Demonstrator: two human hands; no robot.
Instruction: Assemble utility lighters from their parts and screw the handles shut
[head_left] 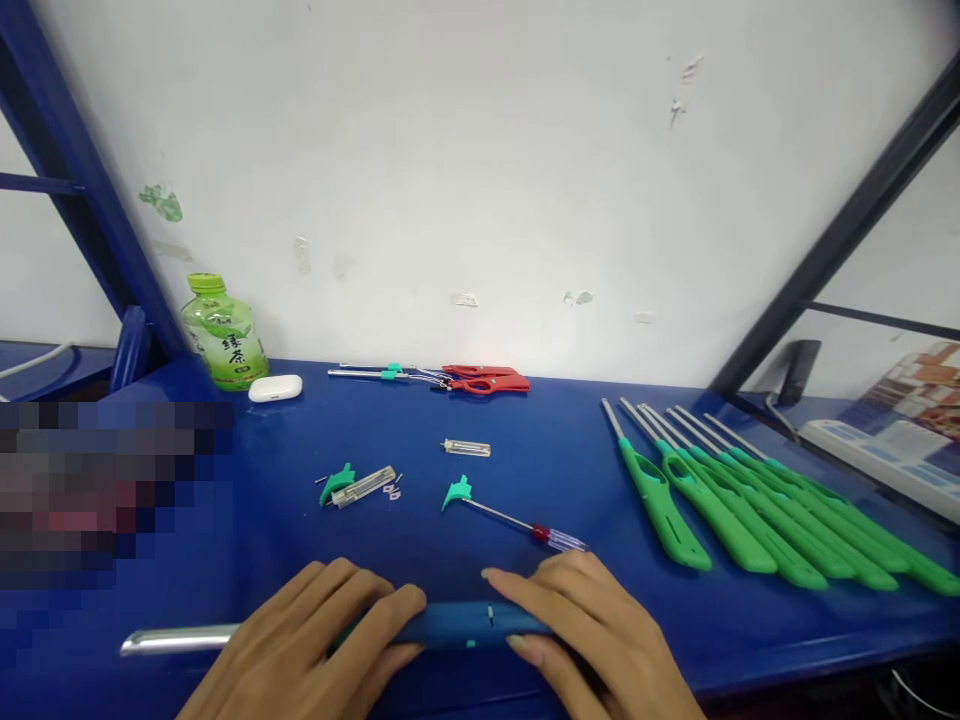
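Note:
A blue long-nosed lighter (450,626) lies crosswise at the table's front, its silver tube pointing left. My left hand (315,635) is closed around its middle, near where the tube meets the handle. At the right end of the handle, my right hand (592,635) grips it between thumb and fingers. Just beyond my hands lies a screwdriver (555,537) with a red and clear handle, its tip at a loose green trigger (457,491). Further left, a second green trigger (339,484) rests against a clear fuel tank (364,487), with tiny parts beside it.
Several green long-nosed lighters (720,510) lie side by side at the right. Red lighter casings (491,380) with metal tubes lie by the wall. Another clear tank (467,448) is mid-table. A green tea bottle (225,335) and white case (275,388) stand back left. The left edge is pixelated.

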